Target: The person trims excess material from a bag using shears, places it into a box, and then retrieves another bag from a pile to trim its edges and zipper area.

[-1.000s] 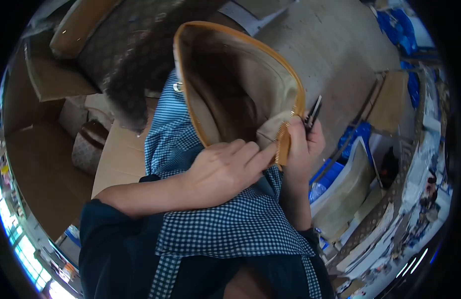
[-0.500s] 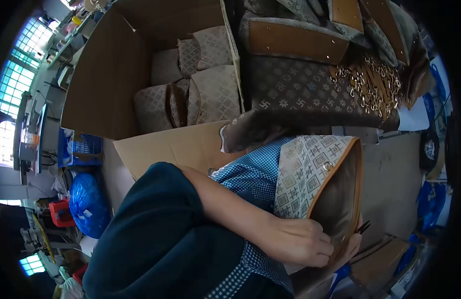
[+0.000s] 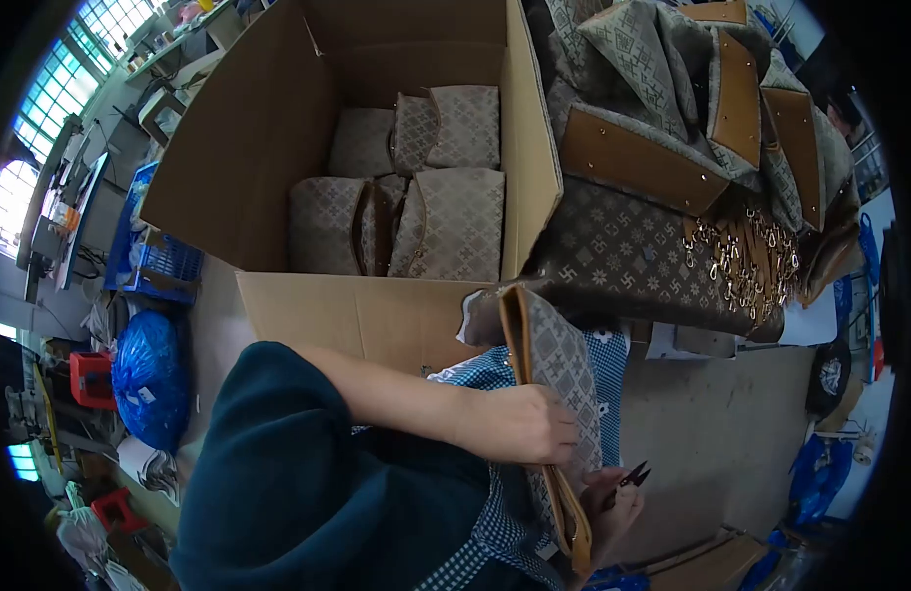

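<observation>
A patterned bag (image 3: 564,364) with tan trim hangs in front of the apron, its opening narrowed to a slit. My left hand (image 3: 529,424) is closed on the bag's trimmed edge, fingers curled and partly hidden. Lower right, my right hand (image 3: 615,500) is closed round small dark snips (image 3: 635,475), whose tips stick out past the fingers. The right hand is beside the bag's lower end; whether it also touches the bag is hard to tell.
An open cardboard box (image 3: 377,305) holds several patterned bags. To its right, a brown patterned cloth (image 3: 613,236) bears gold clasps (image 3: 741,266) on straps and a pile of bags (image 3: 643,163). Blue plastic sack (image 3: 152,379) and red stool (image 3: 91,379) are at left.
The bag has turned and its opening has narrowed. My left hand has moved up and left, and my right hand left. The view has shifted, with the box and cloth lower in it.
</observation>
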`<state>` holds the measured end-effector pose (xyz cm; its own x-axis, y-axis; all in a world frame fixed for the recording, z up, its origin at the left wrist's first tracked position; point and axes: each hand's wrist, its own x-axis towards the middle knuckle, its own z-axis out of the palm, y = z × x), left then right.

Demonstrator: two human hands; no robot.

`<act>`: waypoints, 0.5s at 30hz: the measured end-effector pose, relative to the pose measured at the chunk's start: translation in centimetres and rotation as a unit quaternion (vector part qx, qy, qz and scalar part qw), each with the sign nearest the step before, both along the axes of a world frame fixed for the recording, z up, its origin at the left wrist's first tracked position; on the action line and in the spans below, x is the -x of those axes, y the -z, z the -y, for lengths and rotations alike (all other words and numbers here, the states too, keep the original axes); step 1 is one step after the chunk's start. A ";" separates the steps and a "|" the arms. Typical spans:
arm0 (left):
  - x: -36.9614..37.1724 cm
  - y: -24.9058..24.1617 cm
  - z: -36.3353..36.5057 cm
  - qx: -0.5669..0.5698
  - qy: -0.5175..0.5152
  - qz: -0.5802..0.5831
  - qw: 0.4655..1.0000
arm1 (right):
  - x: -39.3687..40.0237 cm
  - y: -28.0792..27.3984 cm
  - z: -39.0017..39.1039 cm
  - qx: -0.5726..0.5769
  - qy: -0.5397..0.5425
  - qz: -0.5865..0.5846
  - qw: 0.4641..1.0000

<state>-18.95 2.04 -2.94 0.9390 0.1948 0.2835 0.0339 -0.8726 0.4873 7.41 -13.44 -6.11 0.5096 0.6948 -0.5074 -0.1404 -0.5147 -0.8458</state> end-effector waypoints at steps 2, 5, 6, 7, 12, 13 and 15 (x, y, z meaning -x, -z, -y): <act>2.4 -1.6 -1.0 0.004 -0.032 0.064 0.997 | 0.1 -0.5 -0.6 -0.020 0.011 0.026 0.999; 7.4 -4.1 -2.3 0.050 -0.127 0.158 0.978 | 0.0 -1.9 -2.6 -0.067 0.033 0.076 0.994; 9.7 -4.6 -2.4 0.060 -0.174 0.177 0.967 | 0.0 -2.2 -3.2 -0.081 0.040 0.087 0.992; 12.2 -4.6 -2.5 0.032 -0.253 0.191 0.948 | -0.3 -2.8 -3.9 -0.098 0.049 0.100 0.989; 20.4 -1.8 -0.2 0.275 -0.602 0.383 0.645 | 0.0 -4.1 -6.8 -0.143 0.051 0.120 0.981; 21.2 -1.5 -0.4 0.262 -0.618 0.396 0.626 | 0.3 -4.1 -7.3 -0.146 0.048 0.120 0.981; 23.5 -0.7 -0.9 0.252 -0.642 0.403 0.601 | 1.0 -4.0 -8.3 -0.150 0.040 0.119 0.981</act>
